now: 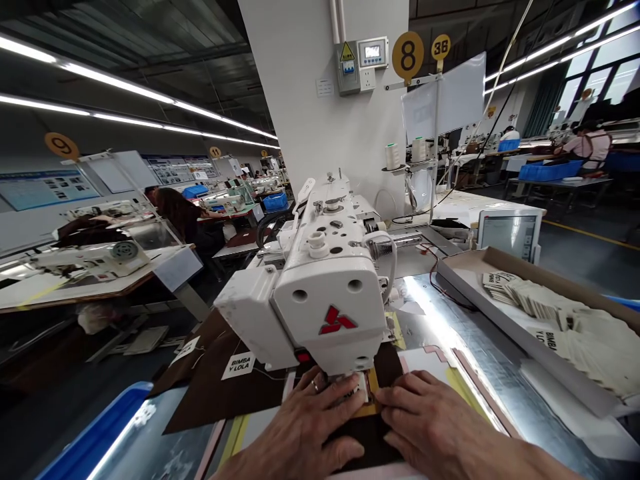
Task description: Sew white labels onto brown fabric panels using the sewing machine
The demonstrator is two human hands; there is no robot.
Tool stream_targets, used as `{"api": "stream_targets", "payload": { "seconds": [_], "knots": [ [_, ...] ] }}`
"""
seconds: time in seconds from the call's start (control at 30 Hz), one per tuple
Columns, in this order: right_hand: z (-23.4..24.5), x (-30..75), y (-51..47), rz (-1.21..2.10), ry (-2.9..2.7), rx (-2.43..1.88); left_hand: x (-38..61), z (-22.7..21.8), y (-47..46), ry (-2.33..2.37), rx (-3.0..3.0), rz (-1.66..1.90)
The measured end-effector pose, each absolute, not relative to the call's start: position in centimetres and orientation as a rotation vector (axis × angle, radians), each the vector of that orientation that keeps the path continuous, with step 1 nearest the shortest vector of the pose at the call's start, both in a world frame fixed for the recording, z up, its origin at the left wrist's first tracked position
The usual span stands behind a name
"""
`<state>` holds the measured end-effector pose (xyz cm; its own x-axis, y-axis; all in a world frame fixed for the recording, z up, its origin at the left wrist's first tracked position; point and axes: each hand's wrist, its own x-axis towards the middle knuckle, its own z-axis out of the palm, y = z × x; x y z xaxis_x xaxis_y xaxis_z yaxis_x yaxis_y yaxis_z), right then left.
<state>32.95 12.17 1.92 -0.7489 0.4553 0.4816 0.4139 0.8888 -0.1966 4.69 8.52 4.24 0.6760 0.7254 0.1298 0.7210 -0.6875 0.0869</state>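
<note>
Head view puts me above two bare hands working a dark panel (367, 443) right under the sewing machine (320, 287). My left hand (300, 420) lies on the panel's left side with the fingers slightly curled, and my right hand (440, 427) lies just beside it, fingers spread. Both look released, pressing down rather than gripping anything. Between the fingertips, under the machine's nose, sits a small pale label (356, 390); the machine and my fingers block most of it, so I can't swear how it is seated. The step in hand looks like positioning the panel and label, and the next move calls for squaring them before any stitching. Left of my left hand lies a brown sheet (215, 387); right of my right hand, a tray (525, 350) of tags (535, 297) sits on the worktop (480, 347).
</note>
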Motion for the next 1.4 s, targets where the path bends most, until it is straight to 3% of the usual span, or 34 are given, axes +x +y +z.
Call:
{"api": "stream_targets", "payload": {
  "seconds": [0.93,1.4],
  "knots": [
    [2.9,33.8,12.8,0.138,-2.663,-0.725,4.8,4.8,9.5,1.397,2.784,0.296],
    [1.3,33.1,11.8,-0.116,-2.297,-0.475,0.8,7.8,4.0,1.46,3.117,0.181]
  ]
}}
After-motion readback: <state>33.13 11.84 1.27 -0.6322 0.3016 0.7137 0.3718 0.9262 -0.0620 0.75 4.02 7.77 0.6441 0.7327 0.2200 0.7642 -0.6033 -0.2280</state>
